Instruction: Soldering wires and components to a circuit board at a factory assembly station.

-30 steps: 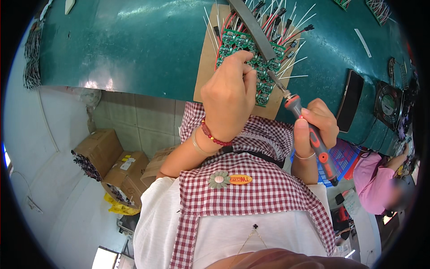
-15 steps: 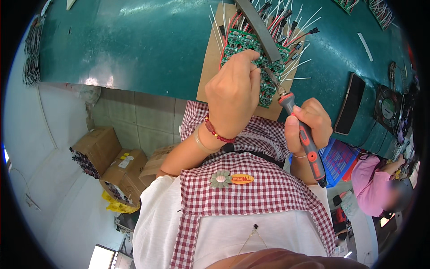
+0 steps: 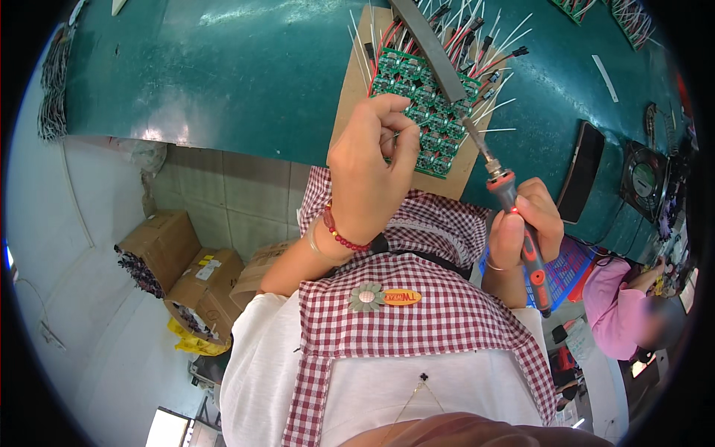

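My right hand [image 3: 547, 212] grips a soldering iron [image 3: 503, 186] with a grey and red handle. Its tip points up and left, close to the right edge of a green circuit board panel [image 3: 439, 141]. Curled over the panel's left side is my left hand [image 3: 369, 160], thumb and fingers bent inward; whatever they may pinch is too small to make out. Red, black and white wires [image 3: 477, 37] fan out from the panel's far and right sides. A grey flat bar [image 3: 432, 52] lies across the panel, and a brown backing board [image 3: 346, 112] lies beneath it.
On the green table [image 3: 223, 82] to the right are a dark phone-like slab [image 3: 581, 175], a round black fan [image 3: 643, 179] and a white strip [image 3: 605, 78]. Cardboard boxes [image 3: 205, 287] stand at lower left. A blue crate [image 3: 566, 268] and a person in pink [image 3: 614, 305] are at right.
My right hand has drawn the soldering iron down and right, its tip away from the panel's middle. My left hand has shifted slightly left and down, its fingers less tightly closed.
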Tool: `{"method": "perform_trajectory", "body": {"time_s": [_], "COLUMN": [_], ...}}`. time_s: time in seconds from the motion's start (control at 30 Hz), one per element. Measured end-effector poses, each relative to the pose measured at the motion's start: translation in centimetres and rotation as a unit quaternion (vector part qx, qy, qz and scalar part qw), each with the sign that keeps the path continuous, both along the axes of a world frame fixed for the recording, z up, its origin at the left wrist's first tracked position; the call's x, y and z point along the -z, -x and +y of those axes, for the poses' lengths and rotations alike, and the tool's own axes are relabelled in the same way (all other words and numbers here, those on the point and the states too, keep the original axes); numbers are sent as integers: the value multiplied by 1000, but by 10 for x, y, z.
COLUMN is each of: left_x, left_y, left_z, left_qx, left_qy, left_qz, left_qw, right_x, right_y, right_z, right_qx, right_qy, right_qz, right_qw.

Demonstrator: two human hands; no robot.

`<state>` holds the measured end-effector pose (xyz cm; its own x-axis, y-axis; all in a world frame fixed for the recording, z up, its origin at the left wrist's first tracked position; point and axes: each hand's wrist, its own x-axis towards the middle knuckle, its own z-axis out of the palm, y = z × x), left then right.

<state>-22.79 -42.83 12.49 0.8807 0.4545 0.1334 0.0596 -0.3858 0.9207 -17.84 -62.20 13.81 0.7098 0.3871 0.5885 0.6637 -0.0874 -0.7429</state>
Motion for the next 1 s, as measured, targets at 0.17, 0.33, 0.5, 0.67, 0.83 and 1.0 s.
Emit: {"method": "perform_trajectory", "body": {"time_s": [0.17,0.33,0.5,0.67,0.83,1.0], "left_x": [-19,-24,-26,-34,-50,-30], "left_y": [14,34,26,30,36,35], "left_z": [-10,-29,-35,-9,19,15], "left_qx": [39,143,90,151,96,0], "left_qy": [191,318,366,195,44,-85], "left_qz": [1,-24,-21,68,4,-14], "left_qw": [981,937,926,967,994,996], "right_x": [2,-1,-4,-15,-32,-33], "right_y": [4,16,16,3,-33,-77], "right_z": [7,23,15,-7,-37,-86], "right_qx": [19,-38,-71,9,-12,-131], "right_qy": [-41,-58,-49,-74,-60,-86], "right_qz": [32,141,164,163,150,286], "right_qw": [998,988,983,984,987,945]}}
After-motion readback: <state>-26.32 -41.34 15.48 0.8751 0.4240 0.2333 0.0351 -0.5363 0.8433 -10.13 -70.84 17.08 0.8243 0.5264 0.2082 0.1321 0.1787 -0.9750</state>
